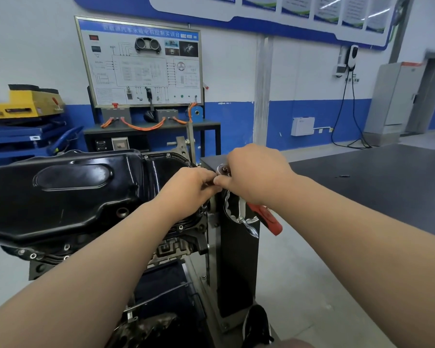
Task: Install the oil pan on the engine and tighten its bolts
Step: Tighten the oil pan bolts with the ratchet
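Already the oil pan [68, 197] sits upside-up on the engine [171, 249], its flange down all round as far as I can see, so I judge the placing done. Bolts [168, 154] show in the flange along the pan's far edge and again at its near-left corner; whether any is tight I cannot tell, so I count the tightening as still to do. At the pan's right end my left hand [191, 184] pinches a small part [215, 182] between thumb and fingertips, socket or bolt I cannot say. Touching it from the pan's right, my right hand [254, 172] is curled round the ratchet [268, 217], head up by my knuckles, red grip poking out below my wrist. Room is tight here: just right of the pan stand the black post [236, 259] and the chrome hand wheel [232, 209], which I reckon will limit a handle swing at that end. The pan's near side looks freer, and well right of it lie bare floor and a dark table [374, 184].
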A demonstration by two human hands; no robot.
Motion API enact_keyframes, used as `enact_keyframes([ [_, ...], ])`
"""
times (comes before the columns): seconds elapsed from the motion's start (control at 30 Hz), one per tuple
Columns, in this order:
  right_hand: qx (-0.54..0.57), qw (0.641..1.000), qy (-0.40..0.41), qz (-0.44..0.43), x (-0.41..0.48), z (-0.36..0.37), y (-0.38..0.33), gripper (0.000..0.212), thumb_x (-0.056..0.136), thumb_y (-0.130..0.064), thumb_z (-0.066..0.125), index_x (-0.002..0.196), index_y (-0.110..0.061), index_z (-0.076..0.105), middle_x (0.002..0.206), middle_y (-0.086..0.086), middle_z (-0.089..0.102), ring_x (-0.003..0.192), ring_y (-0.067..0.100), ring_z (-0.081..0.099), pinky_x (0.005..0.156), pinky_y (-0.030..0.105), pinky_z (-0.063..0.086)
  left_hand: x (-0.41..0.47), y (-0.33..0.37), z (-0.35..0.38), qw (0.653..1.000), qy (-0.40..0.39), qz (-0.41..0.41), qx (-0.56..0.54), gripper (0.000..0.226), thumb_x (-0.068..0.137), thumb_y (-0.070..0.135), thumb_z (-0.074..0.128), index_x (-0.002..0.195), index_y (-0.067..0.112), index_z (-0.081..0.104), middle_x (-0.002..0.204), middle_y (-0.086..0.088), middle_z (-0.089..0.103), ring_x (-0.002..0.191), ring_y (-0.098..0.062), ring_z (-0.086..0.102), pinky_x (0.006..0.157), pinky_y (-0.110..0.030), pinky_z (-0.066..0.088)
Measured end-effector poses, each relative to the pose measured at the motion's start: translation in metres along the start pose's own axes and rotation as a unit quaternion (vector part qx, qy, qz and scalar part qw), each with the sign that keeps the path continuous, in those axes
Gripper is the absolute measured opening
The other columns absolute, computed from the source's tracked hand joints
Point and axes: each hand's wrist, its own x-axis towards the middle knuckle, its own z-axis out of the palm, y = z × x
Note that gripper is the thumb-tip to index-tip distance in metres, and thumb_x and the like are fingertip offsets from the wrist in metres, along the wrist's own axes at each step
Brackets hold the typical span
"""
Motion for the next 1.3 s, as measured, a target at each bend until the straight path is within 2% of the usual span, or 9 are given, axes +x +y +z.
enact_keyframes([
  [0.23, 0.002, 1.0, 0.007, 0.0, -0.005, 0.0, -0.002, 0.047, 0.086, -0.054, 0.052, 0.057, -0.023, 0.034, 0.055, -0.003, 0.042, 0.048, 0.012, 0.04, 0.044, 0.024, 0.023, -0.001, 0.003, 0.001, 1.0, -0.006, 0.02, 0.013, 0.024, 0.09, 0.016, 0.062, 0.073, 0.03, 0.051, 0.067, 0.01, 0.054, 0.063, -0.007, 0.05, 0.059, -0.015, 0.034],
  [0.4, 0.019, 0.999, 0.015, 0.02, -0.017, 0.003, -0.006, 0.049, 0.084, -0.056, 0.051, 0.053, -0.021, 0.036, 0.05, -0.003, 0.041, 0.044, 0.013, 0.038, 0.044, 0.022, 0.022, -0.005, 0.001, 0.002, 0.999, -0.034, 0.012, -0.003, 0.05, 0.088, 0.014, 0.063, 0.062, 0.051, 0.043, 0.063, 0.022, 0.052, 0.061, 0.006, 0.052, 0.057, -0.01, 0.031],
  [0.67, 0.0, 0.998, -0.041, 0.053, -0.021, 0.002, -0.021, 0.049, 0.088, -0.058, 0.041, 0.06, -0.019, 0.035, 0.062, 0.001, 0.043, 0.053, 0.016, 0.038, 0.045, 0.025, 0.025, -0.012, 0.009, -0.002, 0.997, -0.059, -0.021, 0.039, 0.044, 0.088, 0.013, 0.057, 0.057, 0.039, 0.038, 0.057, 0.017, 0.048, 0.051, 0.002, 0.045, 0.049, -0.012, 0.028],
  [0.83, -0.075, 0.993, -0.076, -0.044, -0.022, -0.013, -0.02, 0.039, 0.093, -0.044, 0.05, 0.067, -0.015, 0.043, 0.065, -0.002, 0.04, 0.056, 0.017, 0.044, 0.045, 0.026, 0.025, -0.012, 0.012, -0.007, 0.99, -0.1, 0.006, 0.096, 0.024, 0.095, 0.023, 0.052, 0.073, 0.031, 0.046, 0.066, 0.015, 0.049, 0.059, 0.0, 0.047, 0.053, -0.014, 0.03],
  [1.0, -0.126, 0.98, -0.085, -0.131, -0.019, -0.019, -0.012, 0.019, 0.097, -0.03, 0.049, 0.107, -0.018, 0.06, 0.089, -0.002, 0.043, 0.094, 0.019, 0.048, 0.059, 0.034, 0.037, -0.008, 0.009, -0.004, 0.988, -0.108, 0.007, 0.113, 0.012, 0.097, 0.025, 0.051, 0.094, 0.019, 0.06, 0.067, 0.015, 0.046, 0.068, -0.011, 0.05, 0.059, -0.022, 0.03],
  [1.13, -0.138, 0.97, -0.064, -0.192, -0.02, -0.017, -0.009, 0.022, 0.097, -0.029, 0.048, 0.116, -0.022, 0.057, 0.102, -0.001, 0.052, 0.103, 0.018, 0.046, 0.06, 0.034, 0.038, -0.023, 0.004, 0.006, 0.995, -0.05, -0.08, -0.019, 0.007, 0.091, 0.03, 0.06, 0.098, 0.031, 0.06, 0.08, 0.017, 0.058, 0.081, -0.005, 0.06, 0.064, -0.015, 0.039],
  [1.23, -0.171, 0.956, -0.053, -0.233, -0.018, -0.015, -0.012, 0.023, 0.096, -0.026, 0.052, 0.118, -0.024, 0.055, 0.105, -0.002, 0.052, 0.104, 0.017, 0.045, 0.053, 0.029, 0.028, -0.042, 0.015, 0.035, 0.927, 0.104, -0.276, -0.229, 0.023, 0.086, 0.034, 0.068, 0.107, 0.026, 0.062, 0.094, 0.012, 0.064, 0.083, -0.003, 0.061, 0.069, -0.02, 0.048],
  [1.27, -0.179, 0.953, -0.051, -0.24, -0.016, -0.015, -0.014, 0.022, 0.095, -0.025, 0.052, 0.117, -0.024, 0.056, 0.104, -0.002, 0.052, 0.103, 0.017, 0.047, 0.049, 0.028, 0.027, -0.046, 0.022, 0.046, 0.862, 0.134, -0.353, -0.338, 0.025, 0.088, 0.034, 0.066, 0.108, 0.02, 0.061, 0.094, 0.007, 0.064, 0.08, -0.008, 0.061, 0.067, -0.023, 0.051],
  [1.3, -0.18, 0.953, -0.052, -0.239, -0.014, -0.016, -0.015, 0.021, 0.095, -0.025, 0.051, 0.116, -0.022, 0.057, 0.102, -0.001, 0.052, 0.1, 0.019, 0.049, 0.049, 0.028, 0.031, -0.047, 0.03, 0.057, 0.76, 0.142, -0.423, -0.472, 0.027, 0.09, 0.034, 0.062, 0.107, 0.013, 0.061, 0.09, 0.002, 0.064, 0.075, -0.012, 0.062, 0.063, -0.026, 0.053],
])
